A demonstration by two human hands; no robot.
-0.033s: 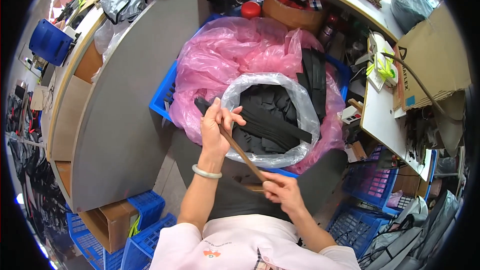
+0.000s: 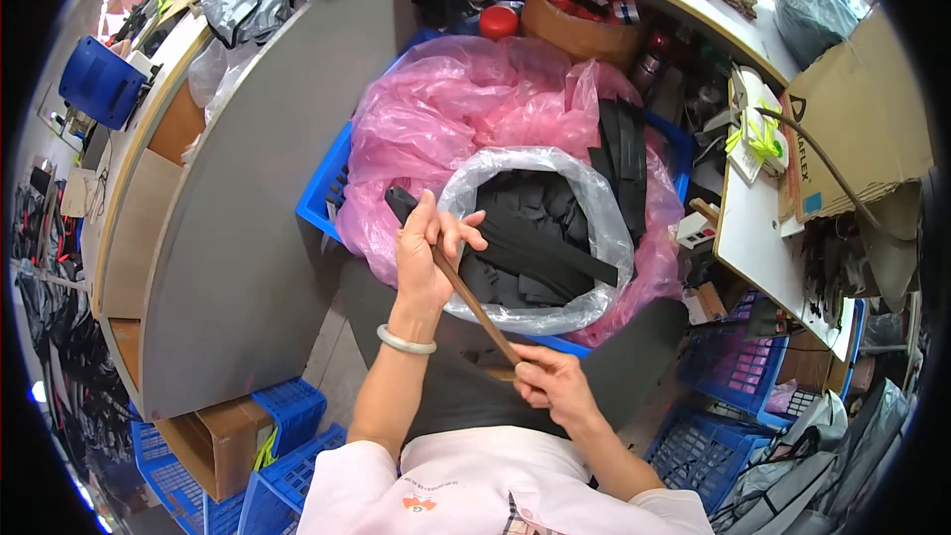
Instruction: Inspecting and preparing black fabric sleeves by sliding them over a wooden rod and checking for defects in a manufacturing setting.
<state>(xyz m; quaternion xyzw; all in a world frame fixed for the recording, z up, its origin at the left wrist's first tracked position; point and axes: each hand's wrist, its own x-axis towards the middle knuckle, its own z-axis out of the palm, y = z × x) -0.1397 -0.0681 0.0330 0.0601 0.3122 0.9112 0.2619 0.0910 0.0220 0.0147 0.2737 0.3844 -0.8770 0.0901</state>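
Faces a blue crate (image 2: 318,194) of bunched pink plastic (image 2: 426,99), with a clear bag (image 2: 605,208) of black strips (image 2: 540,256) set into it. Grips a slanting brown rod (image 2: 475,308), dark at its upper end: low down in the closed right hand (image 2: 557,386), higher up in the loosely curled left hand (image 2: 424,263), near the bag's left rim.

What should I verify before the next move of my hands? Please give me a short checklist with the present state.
1. Right hand grips the brown stick near its lower end: ok.
2. Left hand firmly closed: cannot tell; its fingers are partly curled.
3. Stick's upper end inside the black piece: cannot tell; hidden.
4. Clear plastic bag open: ok.
5. All black strips inside the bag: not ok; some lie outside.
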